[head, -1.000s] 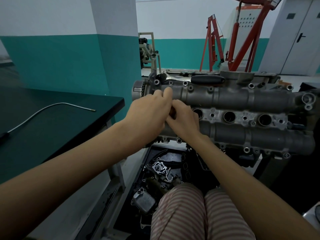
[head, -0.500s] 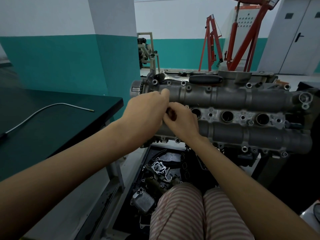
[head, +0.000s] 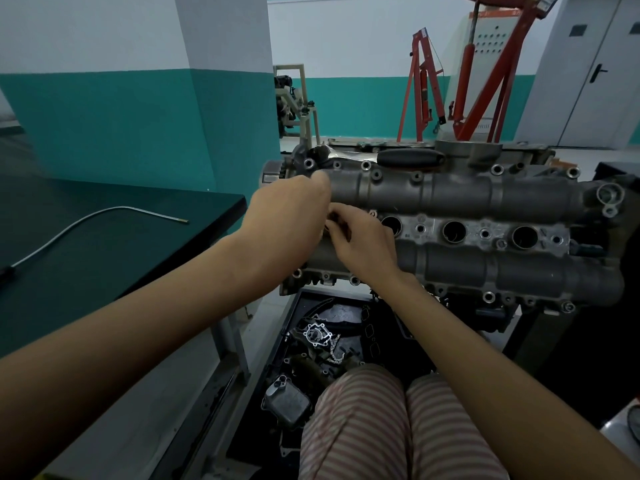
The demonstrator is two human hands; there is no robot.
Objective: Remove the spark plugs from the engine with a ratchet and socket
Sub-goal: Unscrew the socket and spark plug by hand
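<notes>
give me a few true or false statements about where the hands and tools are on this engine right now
1. Both hands meet at the leftmost plug well of the engine. True; the left hand and right hand touch there.
2. The ratchet is in the right hand. False; it lies on top of the engine, behind the hands.
3. Three open plug wells show to the right of the hands. True.
4. The bent metal rod lies across the engine. False; it lies on the dark bench at left.
5. A red hoist stands behind the engine. True.
</notes>
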